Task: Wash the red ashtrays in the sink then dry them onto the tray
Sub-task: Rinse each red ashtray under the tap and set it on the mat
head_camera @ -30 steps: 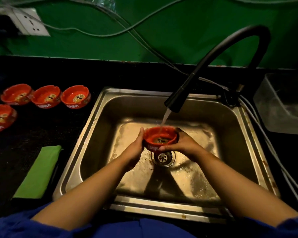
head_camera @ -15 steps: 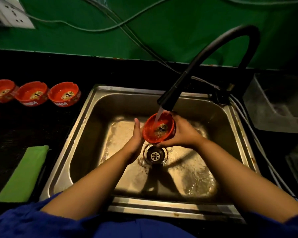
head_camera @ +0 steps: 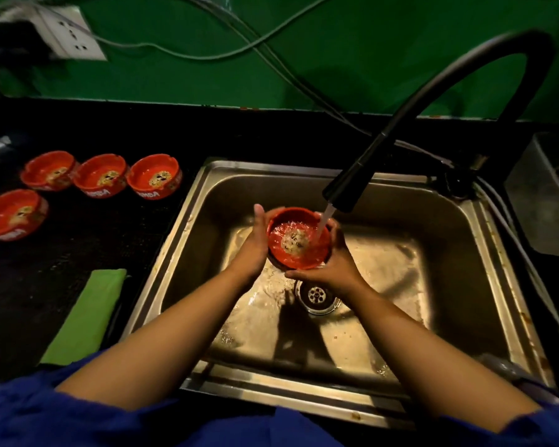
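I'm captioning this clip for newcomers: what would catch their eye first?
A red ashtray, held between left hand and right hand under water running from the black faucet, over the steel sink. Then four more red ashtrays on the dark counter at left, beyond a green cloth.

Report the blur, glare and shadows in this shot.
Head view: dim; the wall socket at upper left is motion-smeared; the wet sink floor glares; the forearms cast a dark shadow beside the drain; the held ashtray looks sharp; wide-angle distortion splays the sink rim.
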The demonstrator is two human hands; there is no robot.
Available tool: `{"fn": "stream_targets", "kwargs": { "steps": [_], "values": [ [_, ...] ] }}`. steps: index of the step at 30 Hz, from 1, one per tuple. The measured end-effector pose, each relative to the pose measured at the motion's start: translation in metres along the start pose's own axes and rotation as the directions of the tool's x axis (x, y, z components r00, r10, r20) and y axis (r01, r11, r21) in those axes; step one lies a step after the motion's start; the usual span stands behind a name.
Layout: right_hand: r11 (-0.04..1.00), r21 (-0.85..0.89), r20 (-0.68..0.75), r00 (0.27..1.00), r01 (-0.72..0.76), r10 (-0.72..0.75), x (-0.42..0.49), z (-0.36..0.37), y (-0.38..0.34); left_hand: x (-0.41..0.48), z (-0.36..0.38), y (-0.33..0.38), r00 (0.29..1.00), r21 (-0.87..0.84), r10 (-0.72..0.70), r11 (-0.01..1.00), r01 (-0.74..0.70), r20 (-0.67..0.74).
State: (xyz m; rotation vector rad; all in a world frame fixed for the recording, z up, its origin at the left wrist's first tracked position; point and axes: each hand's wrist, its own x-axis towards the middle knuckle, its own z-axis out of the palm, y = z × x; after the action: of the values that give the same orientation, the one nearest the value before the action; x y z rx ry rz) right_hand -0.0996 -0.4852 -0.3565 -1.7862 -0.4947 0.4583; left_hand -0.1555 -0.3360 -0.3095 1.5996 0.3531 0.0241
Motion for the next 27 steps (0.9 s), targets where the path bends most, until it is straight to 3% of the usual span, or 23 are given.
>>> {"fn": "stream_targets", "kwargs": {
  "steps": [4, 6, 9, 12, 15, 17, 20, 23, 27],
  "values": [
    [0.991, -0.12, -0.072, 0.995, 0.06, -0.069, 0.011, -0.016, -0.013, 0.016, 0.01, 0.001, 0.998, -0.162, -0.042, 0.986, 0.034, -0.05],
    [0.986, -0.154, -0.028, 0.997, 0.068, -0.073, 0.015, -0.034, -0.017, 0.021, 0.023, -0.001, 0.992, -0.259, -0.121, 0.96, 0.106, -0.042],
    [0.98, -0.194, 0.074, 0.997, 0.05, -0.036, 0.016, -0.058, -0.027, 0.019, 0.04, -0.005, 0.98, -0.268, -0.193, 0.943, 0.198, 0.046],
    [0.985, -0.065, 0.142, 0.975, -0.162, 0.17, 0.013, -0.074, -0.035, 0.009, 0.05, -0.013, 0.973, -0.26, -0.21, 0.939, 0.227, 0.091],
    [0.937, 0.069, 0.276, 0.909, -0.343, 0.312, 0.006, -0.081, -0.034, -0.002, 0.053, -0.024, 0.985, -0.32, -0.142, 0.933, 0.166, 0.098],
    [0.893, 0.162, 0.326, 0.877, -0.42, 0.354, 0.001, -0.075, -0.033, -0.006, 0.048, -0.035, 0.994, -0.333, -0.102, 0.937, 0.11, 0.04],
    [0.827, 0.193, 0.332, 0.829, -0.528, 0.451, 0.002, -0.055, -0.033, -0.007, 0.045, -0.031, 0.986, -0.443, -0.158, 0.888, 0.122, -0.047],
    [0.804, 0.193, 0.242, 0.821, -0.562, 0.517, 0.008, -0.036, -0.03, -0.002, 0.043, -0.029, 0.959, -0.52, -0.269, 0.834, 0.187, -0.085],
    [0.808, 0.343, 0.17, 0.878, -0.479, 0.448, 0.004, -0.026, -0.02, -0.002, 0.036, -0.024, 0.903, -0.564, -0.43, 0.746, 0.354, -0.004]
  ]
}}
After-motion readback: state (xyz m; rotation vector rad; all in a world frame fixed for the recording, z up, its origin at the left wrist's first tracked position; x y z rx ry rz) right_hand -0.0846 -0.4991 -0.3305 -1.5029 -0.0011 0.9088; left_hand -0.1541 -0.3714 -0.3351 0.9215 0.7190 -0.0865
